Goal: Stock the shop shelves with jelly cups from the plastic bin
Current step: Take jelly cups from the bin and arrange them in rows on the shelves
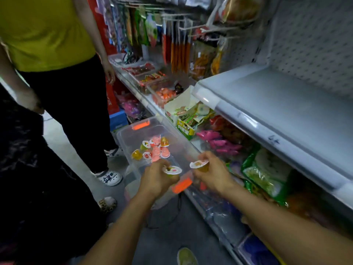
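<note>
Holding a small round jelly cup (172, 170) with a glossy peel-off lid and a yellowish body, the left grip (156, 178) has its fingers curled round it. Just to the right, the right grip (214, 175) pinches a second jelly cup (199, 165), amber under a white-rimmed lid. Both are above the near end of the clear plastic bin (122, 138), a rectangular tub with an orange latch (181, 185) at the near end. Farther in, on its floor, lie loose jelly cups (152, 148), pink, red and yellow, tumbled close together. Right of the bin, the lower shelf (194, 142) is crowded with crinkly green packets (267, 173) and pink wrappers (219, 142). Above it runs a smooth grey upper shelf (286, 104), backed by perforated pegboard (315, 35). On the left stands a person in a yellow top (44, 31).
</note>
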`<control>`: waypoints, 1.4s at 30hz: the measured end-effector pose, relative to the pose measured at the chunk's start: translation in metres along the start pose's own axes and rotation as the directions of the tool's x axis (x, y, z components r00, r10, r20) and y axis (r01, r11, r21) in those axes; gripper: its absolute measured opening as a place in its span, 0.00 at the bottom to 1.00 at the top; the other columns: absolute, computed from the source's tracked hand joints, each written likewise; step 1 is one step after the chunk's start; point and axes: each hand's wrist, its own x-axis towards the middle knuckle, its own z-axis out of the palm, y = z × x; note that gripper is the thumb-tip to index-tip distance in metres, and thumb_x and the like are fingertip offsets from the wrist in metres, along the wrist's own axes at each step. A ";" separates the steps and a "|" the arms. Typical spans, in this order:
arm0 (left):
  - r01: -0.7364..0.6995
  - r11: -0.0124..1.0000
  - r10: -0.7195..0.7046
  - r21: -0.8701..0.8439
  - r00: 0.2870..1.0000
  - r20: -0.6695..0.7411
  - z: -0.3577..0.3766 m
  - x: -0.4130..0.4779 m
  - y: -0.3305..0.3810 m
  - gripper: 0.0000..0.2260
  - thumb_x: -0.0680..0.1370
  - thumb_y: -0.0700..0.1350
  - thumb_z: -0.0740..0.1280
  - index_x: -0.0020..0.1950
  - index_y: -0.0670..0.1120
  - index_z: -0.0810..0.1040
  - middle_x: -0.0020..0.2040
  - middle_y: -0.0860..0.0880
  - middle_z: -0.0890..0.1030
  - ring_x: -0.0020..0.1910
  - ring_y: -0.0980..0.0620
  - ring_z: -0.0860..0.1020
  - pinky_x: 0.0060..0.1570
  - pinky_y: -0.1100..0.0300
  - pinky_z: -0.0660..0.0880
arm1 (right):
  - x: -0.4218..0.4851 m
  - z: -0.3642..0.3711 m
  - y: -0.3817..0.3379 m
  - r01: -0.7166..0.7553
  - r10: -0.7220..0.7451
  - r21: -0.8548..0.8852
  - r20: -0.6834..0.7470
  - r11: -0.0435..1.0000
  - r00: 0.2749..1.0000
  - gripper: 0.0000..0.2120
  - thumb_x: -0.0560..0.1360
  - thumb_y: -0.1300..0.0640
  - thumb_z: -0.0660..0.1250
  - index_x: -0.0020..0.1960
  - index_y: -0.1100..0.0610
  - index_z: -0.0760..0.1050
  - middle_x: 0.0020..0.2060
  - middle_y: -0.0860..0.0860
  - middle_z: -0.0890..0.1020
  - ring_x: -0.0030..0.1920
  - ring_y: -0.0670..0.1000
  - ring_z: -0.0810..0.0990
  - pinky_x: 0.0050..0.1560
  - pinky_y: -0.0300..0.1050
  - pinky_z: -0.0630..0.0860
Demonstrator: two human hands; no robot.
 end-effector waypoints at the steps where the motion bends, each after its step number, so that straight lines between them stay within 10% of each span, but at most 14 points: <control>1: -0.019 1.000 0.019 -0.023 1.000 -0.002 -0.001 -0.015 0.008 0.23 0.57 0.58 0.73 0.50 0.55 0.78 0.50 0.48 0.84 0.50 0.48 0.82 0.52 0.50 0.79 | -0.018 -0.013 -0.002 0.001 0.000 0.016 -0.025 1.000 1.000 0.14 0.68 0.54 0.73 0.49 0.49 0.71 0.44 0.51 0.82 0.46 0.55 0.82 0.47 0.50 0.78; 7: -0.164 0.986 0.164 -0.029 0.986 0.014 -0.007 -0.104 0.070 0.19 0.60 0.54 0.76 0.48 0.53 0.77 0.44 0.53 0.82 0.47 0.51 0.82 0.45 0.57 0.78 | -0.119 -0.093 -0.011 0.001 0.008 0.075 -0.116 0.997 0.993 0.20 0.70 0.54 0.75 0.58 0.52 0.71 0.43 0.43 0.78 0.38 0.40 0.77 0.35 0.28 0.72; 12: -0.286 0.958 0.284 0.017 0.957 0.048 -0.003 -0.160 0.120 0.20 0.65 0.47 0.78 0.53 0.53 0.76 0.45 0.55 0.83 0.45 0.54 0.82 0.47 0.56 0.79 | -0.185 -0.154 -0.013 -0.010 0.033 0.121 -0.188 0.993 0.982 0.26 0.68 0.52 0.77 0.62 0.51 0.70 0.53 0.46 0.78 0.52 0.47 0.78 0.53 0.41 0.75; 33: -0.687 0.727 0.668 -0.004 0.706 0.235 0.142 -0.432 0.333 0.22 0.65 0.56 0.78 0.56 0.54 0.79 0.46 0.56 0.81 0.44 0.56 0.81 0.50 0.56 0.78 | -0.496 -0.403 0.085 -0.094 0.210 0.236 -0.538 0.967 0.817 0.25 0.65 0.45 0.76 0.58 0.45 0.70 0.52 0.48 0.80 0.46 0.47 0.81 0.51 0.49 0.80; 42: -0.815 0.568 0.800 -0.112 0.515 0.308 0.214 -0.595 0.430 0.19 0.68 0.55 0.77 0.55 0.53 0.79 0.45 0.57 0.79 0.43 0.57 0.79 0.46 0.57 0.77 | -0.662 -0.506 0.120 -0.053 0.196 0.227 -0.674 0.972 0.713 0.22 0.68 0.50 0.77 0.59 0.50 0.73 0.51 0.49 0.79 0.45 0.45 0.78 0.43 0.38 0.75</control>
